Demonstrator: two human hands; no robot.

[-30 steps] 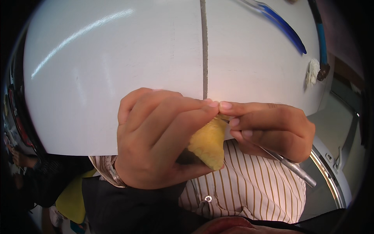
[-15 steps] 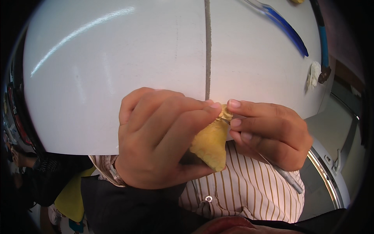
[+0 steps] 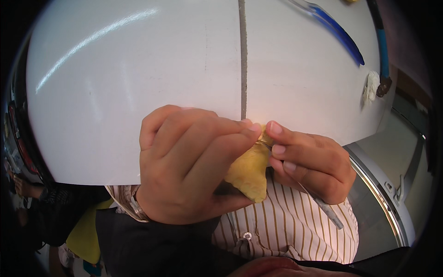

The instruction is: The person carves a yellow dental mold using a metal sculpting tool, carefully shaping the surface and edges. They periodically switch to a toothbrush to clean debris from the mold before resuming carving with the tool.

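Observation:
A yellow, wedge-like piece that looks like modelling clay (image 3: 250, 173) is held over my lap, just off the table's near edge. My left hand (image 3: 184, 161) wraps round it, with the fingertips at its top and the thumb beneath its lower tip. My right hand (image 3: 314, 159) pinches a thin metal carving tool with a knurled grey handle (image 3: 330, 213). The tool's tip meets the upper part of the yellow piece, close to my left fingertips. My right index finger lies against the top of the piece. The side inside my left palm is hidden.
The white table (image 3: 138, 69) has a dark seam (image 3: 243, 60). At far right lie a clear and blue handled tool (image 3: 339, 37), a crumpled white tissue (image 3: 370, 87) and a blue-black rod (image 3: 383, 51) with a brown end. Another person's hand (image 3: 20, 187) shows at far left.
My right hand has shifted slightly left, and the tool's handle has swung left with it. My left hand and the yellow piece stay almost where they were.

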